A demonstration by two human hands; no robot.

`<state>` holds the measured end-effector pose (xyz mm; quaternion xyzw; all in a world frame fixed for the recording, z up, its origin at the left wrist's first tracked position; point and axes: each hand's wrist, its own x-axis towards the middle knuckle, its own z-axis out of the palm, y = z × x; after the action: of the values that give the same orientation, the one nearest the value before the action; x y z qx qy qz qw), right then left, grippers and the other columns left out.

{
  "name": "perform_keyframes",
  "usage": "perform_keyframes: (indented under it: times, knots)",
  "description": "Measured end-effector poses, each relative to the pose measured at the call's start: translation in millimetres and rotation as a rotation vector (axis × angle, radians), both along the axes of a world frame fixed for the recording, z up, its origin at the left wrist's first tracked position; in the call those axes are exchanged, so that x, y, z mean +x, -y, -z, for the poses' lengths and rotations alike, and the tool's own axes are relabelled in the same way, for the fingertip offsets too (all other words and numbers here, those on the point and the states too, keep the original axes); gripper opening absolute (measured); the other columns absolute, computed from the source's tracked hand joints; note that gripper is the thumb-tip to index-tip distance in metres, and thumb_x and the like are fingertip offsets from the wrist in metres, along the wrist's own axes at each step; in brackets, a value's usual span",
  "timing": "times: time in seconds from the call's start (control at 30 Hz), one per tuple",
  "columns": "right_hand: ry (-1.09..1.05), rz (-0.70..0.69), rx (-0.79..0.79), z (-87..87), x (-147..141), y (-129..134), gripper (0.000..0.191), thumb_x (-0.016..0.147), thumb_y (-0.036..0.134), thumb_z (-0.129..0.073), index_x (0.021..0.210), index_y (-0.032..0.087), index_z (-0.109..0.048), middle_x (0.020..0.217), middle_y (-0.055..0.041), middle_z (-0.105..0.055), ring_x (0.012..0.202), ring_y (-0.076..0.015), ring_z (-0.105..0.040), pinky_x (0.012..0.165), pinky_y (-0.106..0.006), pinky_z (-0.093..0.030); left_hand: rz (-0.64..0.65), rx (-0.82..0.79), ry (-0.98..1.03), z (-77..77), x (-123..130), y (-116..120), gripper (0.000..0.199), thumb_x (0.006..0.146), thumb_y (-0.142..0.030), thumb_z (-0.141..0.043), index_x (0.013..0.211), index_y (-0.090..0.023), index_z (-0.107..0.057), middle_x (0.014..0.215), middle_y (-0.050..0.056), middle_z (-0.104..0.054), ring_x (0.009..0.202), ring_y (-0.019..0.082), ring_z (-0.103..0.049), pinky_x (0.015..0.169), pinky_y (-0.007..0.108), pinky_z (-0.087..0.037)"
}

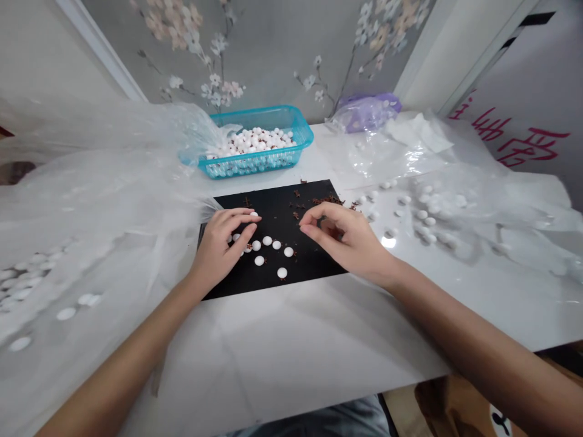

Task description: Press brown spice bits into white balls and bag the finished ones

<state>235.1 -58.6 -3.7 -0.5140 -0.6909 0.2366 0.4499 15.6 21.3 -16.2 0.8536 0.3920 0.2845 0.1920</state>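
Observation:
My left hand (221, 244) is over the left part of a black mat (314, 264), fingers curled, with a small white ball (254, 214) at its fingertips. Partly beneath that hand, several white balls (267, 241) lie on the mat, some with small reddish-brown pieces attached. My right hand (341, 235) hovers over the mat's right side, thumb and forefinger brought together in a pinch. Whatever may be between those fingertips is too small to make out. Behind it lies a loose pile of reddish-brown pieces (325, 199).
At the back stands a blue plastic basket (255, 167) full of white balls with brown bits. Large clear plastic bags (113, 182) cover the left, with white balls there. More white balls (422, 214) and clear plastic are on the right, near a purple bag (368, 112).

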Motion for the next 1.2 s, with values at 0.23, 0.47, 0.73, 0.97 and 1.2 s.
perform_keyframes:
  times: [0.23, 0.47, 0.73, 0.97, 1.2]
  knots:
    - [-0.457, -0.054, -0.341, -0.4, -13.0, 4.6, 0.016, 0.082, 0.031, -0.06, 0.083, 0.015, -0.057, 0.073, 0.0025, -0.055, 0.041, -0.0004, -0.038, 0.037, -0.017, -0.031, 0.073, -0.376, 0.364, -8.4, 15.3, 52.1, 0.011, 0.085, -0.024, -0.057, 0.096, -0.023, -0.06, 0.088, -0.001, -0.062, 0.072, 0.01, -0.059, 0.067, 0.022, -0.047]
    - [-0.777, -0.211, -0.454, 9.2, -16.6, 4.2, 0.029, 0.077, 0.031, -0.066, 0.098, 0.018, -0.051, 0.074, 0.0045, -0.058, 0.039, -0.0014, -0.041, 0.036, -0.017, -0.038, 0.093, -0.61, 0.468, 0.1, 20.2, 60.7, 0.014, 0.084, -0.024, -0.06, 0.097, -0.024, -0.058, 0.081, -0.004, -0.06, 0.07, 0.006, -0.06, 0.069, 0.015, -0.049]
    - [-0.801, -0.291, -0.493, 10.0, -19.3, 7.0, 0.015, 0.079, 0.024, -0.063, 0.087, 0.017, -0.051, 0.071, 0.0041, -0.058, 0.046, -0.0028, -0.043, 0.04, -0.015, -0.043, 0.069, -0.692, 0.531, 0.0, 20.0, 57.0, 0.009, 0.082, -0.025, -0.063, 0.089, -0.02, -0.063, 0.084, -0.002, -0.064, 0.073, 0.007, -0.062, 0.069, 0.016, -0.051]
    - [-0.765, -0.278, -0.524, 9.1, -19.2, 6.5, 0.019, 0.078, 0.028, -0.065, 0.086, 0.017, -0.052, 0.072, 0.003, -0.058, 0.047, -0.0032, -0.044, 0.04, -0.016, -0.043, 0.015, -0.711, 0.567, -0.8, 21.5, 55.6, 0.01, 0.076, -0.024, -0.068, 0.082, -0.017, -0.064, 0.085, 0.0, -0.065, 0.073, 0.009, -0.062, 0.07, 0.019, -0.052]
    - [-0.83, -0.269, -0.569, 12.3, -22.1, 6.2, 0.026, 0.074, 0.034, -0.069, 0.083, 0.017, -0.052, 0.071, 0.0036, -0.059, 0.042, -0.0016, -0.04, 0.036, -0.016, -0.043, 0.021, -0.752, 0.577, 1.7, 19.3, 53.6, 0.012, 0.075, -0.026, -0.069, 0.083, -0.019, -0.066, 0.084, 0.0, -0.065, 0.075, 0.009, -0.062, 0.074, 0.02, -0.051]
